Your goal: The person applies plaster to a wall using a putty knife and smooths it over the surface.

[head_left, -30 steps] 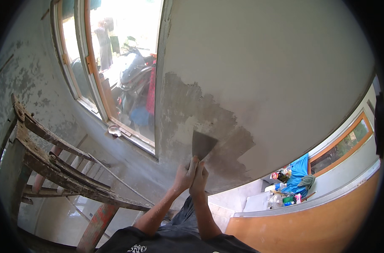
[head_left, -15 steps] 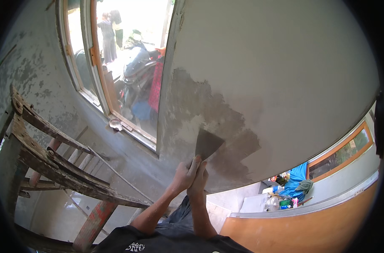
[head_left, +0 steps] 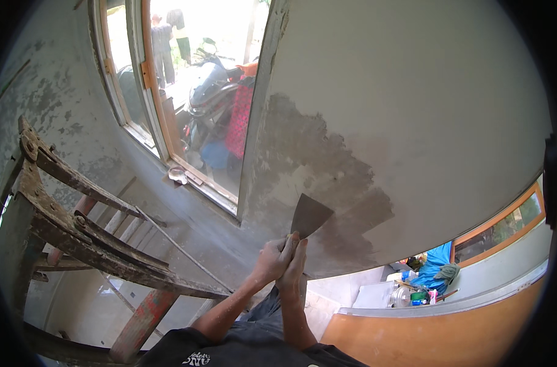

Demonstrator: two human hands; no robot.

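Gripping the scraper (head_left: pixel 309 215) with both hands' (head_left: pixel 283 260) fingers wrapped tight, a steep blade could gouge the damp wall patch (head_left: pixel 315 165).

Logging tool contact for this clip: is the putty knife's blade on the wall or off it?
On: the putty knife, held by both hands, lies against the wall over the darker patch.
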